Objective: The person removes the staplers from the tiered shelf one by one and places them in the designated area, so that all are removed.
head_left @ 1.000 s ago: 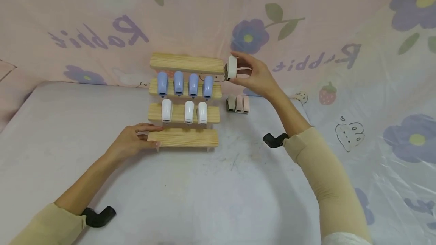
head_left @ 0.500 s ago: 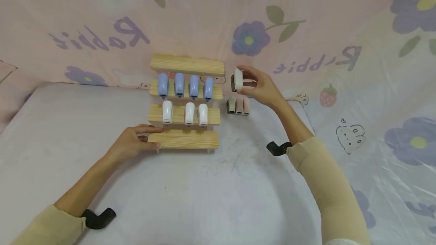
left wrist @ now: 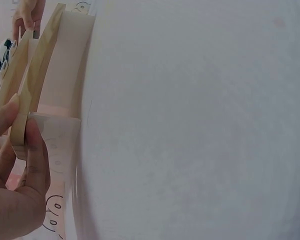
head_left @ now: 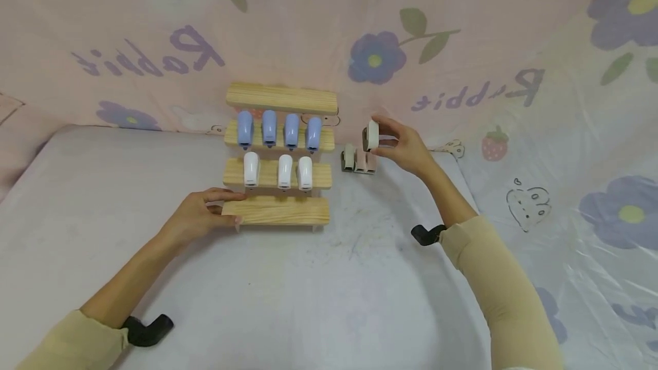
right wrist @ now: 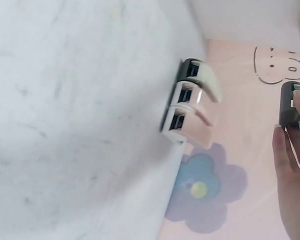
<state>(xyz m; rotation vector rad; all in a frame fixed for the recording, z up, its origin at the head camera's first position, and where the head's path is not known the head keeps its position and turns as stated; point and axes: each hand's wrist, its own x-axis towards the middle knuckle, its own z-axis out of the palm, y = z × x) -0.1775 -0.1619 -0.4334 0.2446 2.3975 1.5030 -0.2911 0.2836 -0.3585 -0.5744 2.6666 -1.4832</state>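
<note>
My left hand (head_left: 197, 216) pinches the left end of the lowest board of a stepped wooden rack (head_left: 280, 210), thumb and fingers on either face in the left wrist view. My right hand (head_left: 406, 144) holds a small off-white and dark grey stapler (head_left: 373, 135) between thumb and fingers, in the air right of the rack. Several blue staplers (head_left: 269, 126) stand on the second board from the top; three white staplers (head_left: 285, 170) are on the board below. The top and bottom boards bear nothing.
Right of the rack, one off-white and dark stapler (head_left: 348, 157) and two pink staplers (head_left: 361, 160) stand side by side on the pale table (head_left: 319, 301). A printed curtain (head_left: 308, 27) hangs behind. Black curved pieces (head_left: 149, 330) stick out at both cuffs.
My right hand has carried the off-white stapler right and downward, away from the top board's right end. My left hand stays on the rack, and the standing staplers have not moved.
</note>
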